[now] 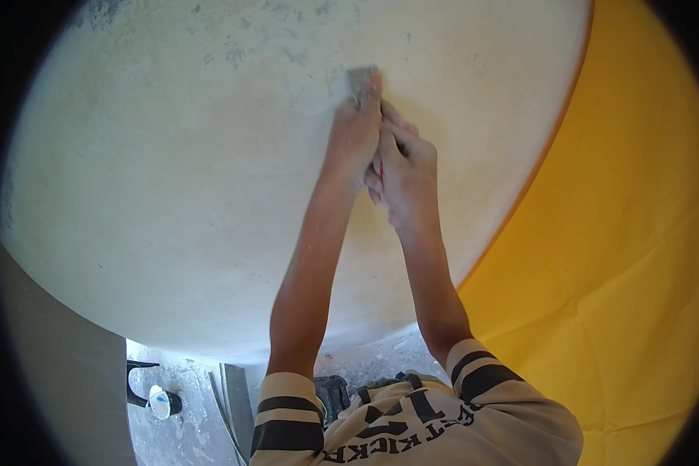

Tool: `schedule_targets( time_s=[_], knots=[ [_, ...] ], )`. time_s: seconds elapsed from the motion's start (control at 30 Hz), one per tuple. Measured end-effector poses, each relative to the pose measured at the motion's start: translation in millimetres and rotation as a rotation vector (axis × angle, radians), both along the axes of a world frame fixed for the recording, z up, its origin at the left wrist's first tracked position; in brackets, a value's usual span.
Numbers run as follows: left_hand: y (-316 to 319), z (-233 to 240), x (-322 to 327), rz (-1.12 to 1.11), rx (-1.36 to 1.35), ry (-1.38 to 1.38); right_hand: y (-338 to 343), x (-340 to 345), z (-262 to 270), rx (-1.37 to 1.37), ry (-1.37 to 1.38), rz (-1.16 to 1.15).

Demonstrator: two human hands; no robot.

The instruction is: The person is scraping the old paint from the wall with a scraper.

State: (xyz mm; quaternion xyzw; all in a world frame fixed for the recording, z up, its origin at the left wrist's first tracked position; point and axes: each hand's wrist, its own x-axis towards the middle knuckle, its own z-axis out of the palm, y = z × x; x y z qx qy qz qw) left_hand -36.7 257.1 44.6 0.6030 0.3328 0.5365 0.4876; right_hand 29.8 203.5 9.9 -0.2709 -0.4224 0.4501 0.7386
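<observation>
A broad pale plastered surface (209, 175) fills most of the view before me, with grey patches near its top. Against it lies the flat grey blade of a putty knife (361, 76). My left hand (354, 131) is close behind the blade, one finger stretched along its edge. Just below and to the right, my right hand (412, 163) is closed around the handle, where a small red part shows between the hands. The two hands touch and overlap, so most of the handle is hidden.
A creased yellow sheet (617, 303) hangs along the right. At lower left, a bucket (166, 402) with pale contents stands on the spattered floor (192, 431), near a black object (137, 384) and long strips (233, 402). A dark container (332, 396) is partly hidden by my body.
</observation>
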Motion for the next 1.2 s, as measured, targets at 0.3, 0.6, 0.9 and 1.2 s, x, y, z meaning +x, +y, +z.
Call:
schedule_targets(
  time_s=[0.3,0.6,0.9,1.2],
  knots=[
    [1.2,-10.8,9.4,0.015,-0.022,-0.064,-0.3,9.9,-5.5,-0.086,-0.085,0.01],
    [7.7,-21.6,15.0,0.016,0.017,-0.081,6.3,17.3,-14.6,0.011,-0.135,0.0],
    [9.2,-15.9,14.3,0.02,-0.002,-0.065,6.5,18.5,-10.2,0.083,-0.11,-0.066],
    [2.4,0.7,10.7,-0.026,-0.06,-0.145,7.7,18.5,3.1,0.209,-0.207,-0.062]
  ],
)
